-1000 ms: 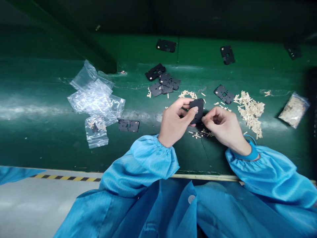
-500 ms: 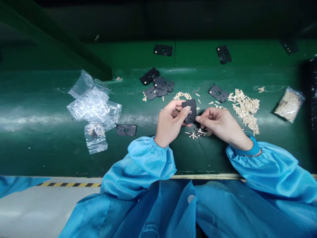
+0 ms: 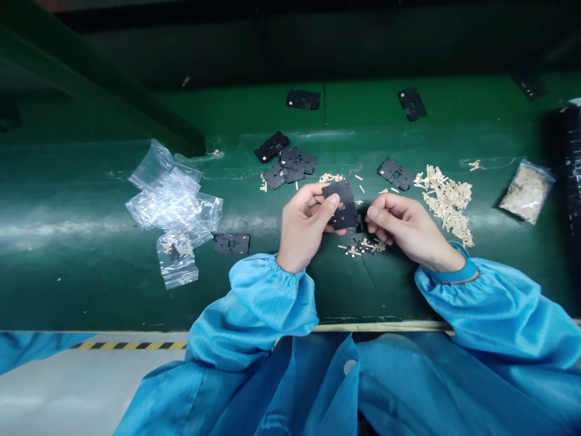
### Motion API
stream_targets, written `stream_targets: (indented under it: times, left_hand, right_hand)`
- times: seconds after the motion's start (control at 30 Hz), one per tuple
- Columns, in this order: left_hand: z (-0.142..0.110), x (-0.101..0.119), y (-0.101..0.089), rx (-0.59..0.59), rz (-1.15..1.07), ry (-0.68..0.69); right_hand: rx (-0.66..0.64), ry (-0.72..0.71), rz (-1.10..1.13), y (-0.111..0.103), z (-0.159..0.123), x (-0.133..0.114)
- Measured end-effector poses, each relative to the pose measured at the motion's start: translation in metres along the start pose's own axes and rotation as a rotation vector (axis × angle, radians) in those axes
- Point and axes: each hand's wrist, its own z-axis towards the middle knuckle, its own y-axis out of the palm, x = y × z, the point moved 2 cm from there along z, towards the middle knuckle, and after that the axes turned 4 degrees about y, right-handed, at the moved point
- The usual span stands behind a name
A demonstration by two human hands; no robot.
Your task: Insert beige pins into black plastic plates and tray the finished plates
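Observation:
My left hand (image 3: 305, 225) grips a flat black plastic plate (image 3: 345, 206) with cut-outs, thumb on top and fingers underneath. Just to its right, my right hand (image 3: 399, 227) has thumb and forefinger pinched together, apart from the plate's edge. Whatever those fingertips hold, if anything, is too small to make out. On the green bench below the plate lies a small heap of black and pale bits (image 3: 362, 246). Pale cream strips (image 3: 331, 177) are scattered behind my left hand, and a large pile of cream pieces (image 3: 449, 200) lies beyond my right hand.
Clear zip bags (image 3: 167, 200) lie at left, one smaller bag (image 3: 178, 260) holding small parts. Black plates overlap in a stack (image 3: 295, 160); single plates lie at left (image 3: 232, 243), right (image 3: 396, 174) and back (image 3: 303, 99). A filled bag (image 3: 528, 191) rests at far right.
My left hand has shifted slightly left and turned the black plate. My right hand's fingertips have drawn away from the plate's edge, leaving a gap.

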Motion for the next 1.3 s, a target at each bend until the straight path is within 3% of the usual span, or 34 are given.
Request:
stream_targets:
  times: [0.3, 0.53, 0.67, 0.93, 1.13, 1.3]
  left_hand:
    - [-0.001, 0.0, 0.001, -0.004, 0.021, -0.002]
    - [-0.005, 0.002, 0.004, 0.027, 0.066, 0.023]
    - [-0.005, 0.001, 0.004, 0.027, 0.092, 0.044]
    - [-0.005, 0.003, 0.004, 0.028, 0.042, 0.032]
    - [-0.006, 0.004, 0.005, 0.027, 0.041, 0.025]
    - [-0.007, 0.004, 0.004, 0.021, 0.037, 0.031]
  right_hand:
    - [-0.014, -0.088, -0.03, 0.006, -0.001, -0.002]
    - [0.139, -0.155, -0.257, 0.015, -0.005, 0.006]
    - [0.14, -0.15, -0.3, 0.018, -0.007, 0.007]
    - [0.061, -0.11, -0.038, 0.009, -0.004, -0.002]
    - [-0.028, -0.014, 0.078, 0.008, -0.004, 0.005]
    - [-0.051, -0.021, 0.1, 0.009, -0.004, 0.003]
